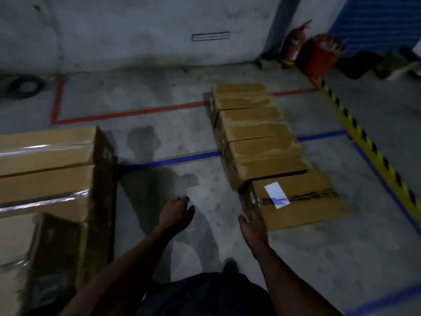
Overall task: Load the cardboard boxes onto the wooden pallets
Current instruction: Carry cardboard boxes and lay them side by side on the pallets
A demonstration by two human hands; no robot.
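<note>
Both hands reach toward the near box, the one with a white label, lying on the floor at the near end of a row of boxes on the right. The right hand touches its left end, fingers open; the left hand hangs empty, fingers loosely spread. Best to grip both short ends, lift level, then carry it left to the stacked boxes; no pallet is clearly visible.

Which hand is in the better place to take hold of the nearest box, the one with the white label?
The right hand. It is already at the near left corner of the labelled box, fingers open. The left hand hangs open over bare floor, well apart from that box.
</note>
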